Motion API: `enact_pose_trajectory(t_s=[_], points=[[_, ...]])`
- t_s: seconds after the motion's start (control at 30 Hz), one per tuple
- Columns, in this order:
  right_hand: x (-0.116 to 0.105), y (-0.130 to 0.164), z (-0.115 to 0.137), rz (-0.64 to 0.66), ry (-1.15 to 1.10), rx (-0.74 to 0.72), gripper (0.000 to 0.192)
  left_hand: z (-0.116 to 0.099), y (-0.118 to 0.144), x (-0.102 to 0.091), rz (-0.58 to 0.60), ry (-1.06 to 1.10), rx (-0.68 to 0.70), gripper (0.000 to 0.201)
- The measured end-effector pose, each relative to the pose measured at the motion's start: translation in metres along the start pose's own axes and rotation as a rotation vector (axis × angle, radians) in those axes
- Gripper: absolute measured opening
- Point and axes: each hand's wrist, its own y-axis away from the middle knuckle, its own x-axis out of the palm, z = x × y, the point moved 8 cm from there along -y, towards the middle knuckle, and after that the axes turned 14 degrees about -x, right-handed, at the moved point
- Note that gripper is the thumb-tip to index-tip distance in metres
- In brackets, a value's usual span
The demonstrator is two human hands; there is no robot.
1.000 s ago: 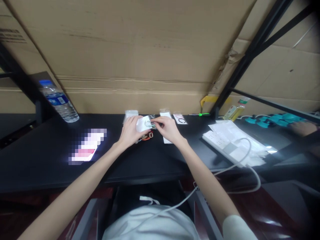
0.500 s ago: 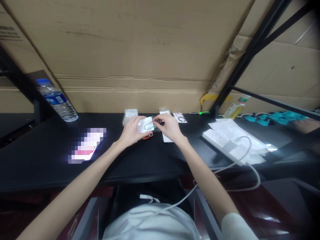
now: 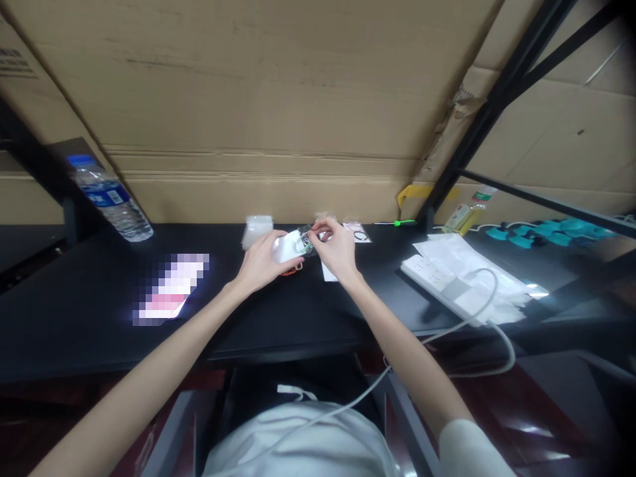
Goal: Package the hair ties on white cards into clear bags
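Hands are meeting over the far middle of the black table (image 3: 298, 318). The left hand (image 3: 261, 260) is gripping a small clear plastic bag (image 3: 291, 245) with its fingers folded around it, lifted just above the tabletop. The right hand (image 3: 336, 250), at the bag's 3 o'clock, is pinching the bag's top edge between thumb and forefinger. An orange ring (image 3: 293, 268) is lying just under the bag, at its 6 o'clock. More small bags (image 3: 257, 228) are sitting at 11 o'clock, a bagged black ring (image 3: 358, 233) at 2 o'clock. A water bottle (image 3: 110, 199) is standing far off at 9 o'clock, a white power strip (image 3: 442, 281) at 3 o'clock.
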Motion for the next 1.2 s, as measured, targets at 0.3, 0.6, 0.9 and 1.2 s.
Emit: enact_pose_trajectory(t_s=[0.3,0.6,0.9,1.2], points=[[-0.008,-0.005,-0.002,-0.059,-0.066,0.062,0.005,0.002,0.001,-0.003,-0.048,-0.024,-0.032,0.065],[0.002,-0.003,0.003,0.025,-0.132,-0.003,0.006,0.003,0.002,-0.006,-0.086,-0.029,-0.04,0.066],[0.017,-0.006,0.005,0.099,-0.087,0.025,0.005,0.006,0.0,-0.001,-0.048,0.051,-0.125,0.071],[0.023,-0.028,0.009,0.205,-0.088,-0.012,0.008,0.014,0.0,0.005,0.153,0.277,-0.323,0.085]])
